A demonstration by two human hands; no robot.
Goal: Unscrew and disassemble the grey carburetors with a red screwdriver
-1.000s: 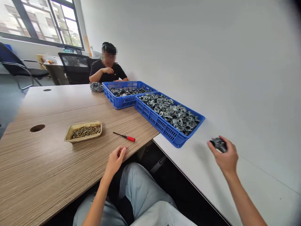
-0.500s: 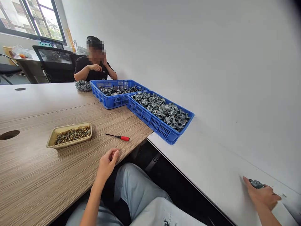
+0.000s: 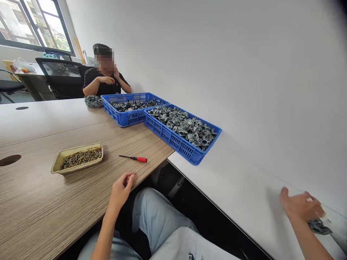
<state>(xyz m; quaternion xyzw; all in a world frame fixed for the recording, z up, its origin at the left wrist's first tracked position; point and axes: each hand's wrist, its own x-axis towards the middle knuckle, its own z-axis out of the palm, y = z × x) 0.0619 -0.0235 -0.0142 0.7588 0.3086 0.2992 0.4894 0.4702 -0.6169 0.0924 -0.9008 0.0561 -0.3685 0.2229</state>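
Observation:
My left hand rests at the edge of the wooden table, its fingers loosely curled in and nothing visible in them. Nearest to it lies a screwdriver with a red handle and a dark shaft. On the far right, over the white surface, my right hand is slightly blurred, with thumb and fingers spread. A grey metal part lies on that surface just beside the hand, partly covered by it and out of its fingers.
A cream tray of small brass-coloured and grey pieces stands on the left. Two blue crates, one nearer and one farther, hold metal parts. Across the table sits a person beside a pile of metal parts.
My right hand has let go of the grey metal part, which now lies on the white surface, and its fingers have spread. My left hand stays at the table edge. The view has shifted slightly.

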